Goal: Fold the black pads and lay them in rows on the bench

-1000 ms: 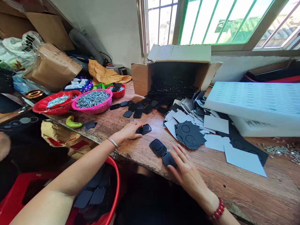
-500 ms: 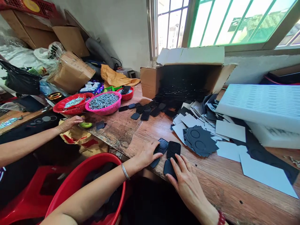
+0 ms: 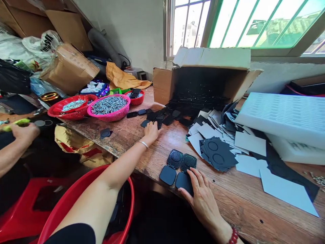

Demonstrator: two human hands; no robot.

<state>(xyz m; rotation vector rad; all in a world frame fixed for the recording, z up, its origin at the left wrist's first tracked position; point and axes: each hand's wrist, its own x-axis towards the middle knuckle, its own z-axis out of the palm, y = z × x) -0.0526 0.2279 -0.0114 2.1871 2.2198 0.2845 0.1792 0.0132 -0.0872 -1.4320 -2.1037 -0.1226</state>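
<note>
Two hinged black square cases lie unfolded side by side at the table's near edge. The left case (image 3: pixel 168 175) has a ridged upper half and a smooth lower half, and no hand is on it. My right hand (image 3: pixel 201 189) rests over the right case (image 3: pixel 184 182), thumb on its lower half and fingers along its right side by the hinge. Farther forward, my left hand (image 3: pixel 151 132) is stretched to the scattered black cases (image 3: pixel 168 120), its fingertips down among them. What lies under those fingertips is partly hidden.
An open carton (image 3: pixel 162 86) of dark pieces stands behind. Grey and black cards (image 3: pixel 215 154) spread to the right beside white foam blocks (image 3: pixel 281 112). A pink basin (image 3: pixel 109 117) holds metal pieces. A red tub (image 3: pixel 130 200) stands below. Another person's hand (image 3: pixel 25 134) holds a yellow-green banana.
My left hand has left the left case and reached forward to the scattered cases. My right hand stays on its case. The other person's hand has moved left off the table with the banana.
</note>
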